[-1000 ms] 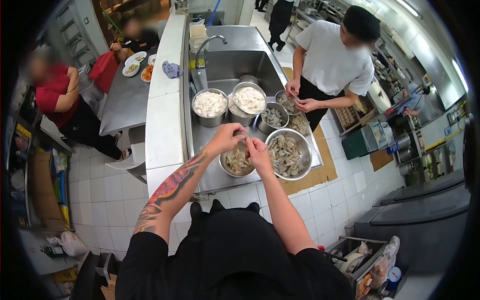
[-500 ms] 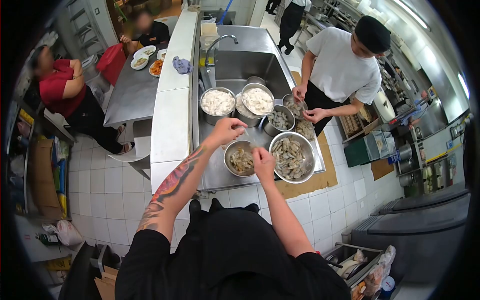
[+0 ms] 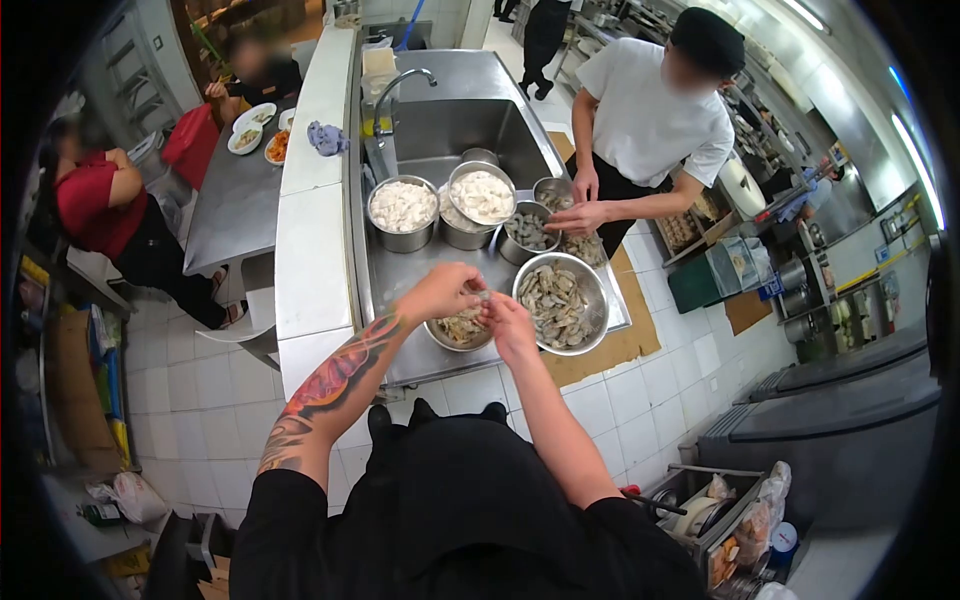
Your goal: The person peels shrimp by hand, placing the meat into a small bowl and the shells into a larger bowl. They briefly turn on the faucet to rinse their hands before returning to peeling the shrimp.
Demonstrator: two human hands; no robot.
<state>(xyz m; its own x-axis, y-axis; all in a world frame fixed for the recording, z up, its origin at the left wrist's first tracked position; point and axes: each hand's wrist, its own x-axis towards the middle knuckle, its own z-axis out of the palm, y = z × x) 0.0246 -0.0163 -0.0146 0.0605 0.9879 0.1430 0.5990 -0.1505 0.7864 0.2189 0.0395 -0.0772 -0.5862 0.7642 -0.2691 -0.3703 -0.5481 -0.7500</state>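
Observation:
My left hand [image 3: 442, 292] and my right hand [image 3: 512, 328] meet over a metal bowl [image 3: 440, 338] of shells and shrimp scraps. Pinched between the fingertips of both is a small greyish shrimp [image 3: 484, 296], mostly hidden by the fingers. Right of my right hand stands a wide steel bowl [image 3: 602, 318] heaped with unpeeled shrimp [image 3: 556, 304]. Behind it, a steel pot [image 3: 520, 252] contains grey peeled shrimp [image 3: 530, 231].
Two metal pots hold pale, whitish food [image 3: 403, 207] beside the sink [image 3: 470, 125] and its tap [image 3: 405, 78]. A co-worker in a white shirt [image 3: 650, 110] works across the counter's right side. A tiled ledge [image 3: 315, 240] runs along the left, with a crumpled purple cloth [image 3: 327, 138].
My hands have come together from apart, meeting at the shrimp. The co-worker's hands have shifted toward the pot of peeled shrimp. The whole view has shifted slightly.

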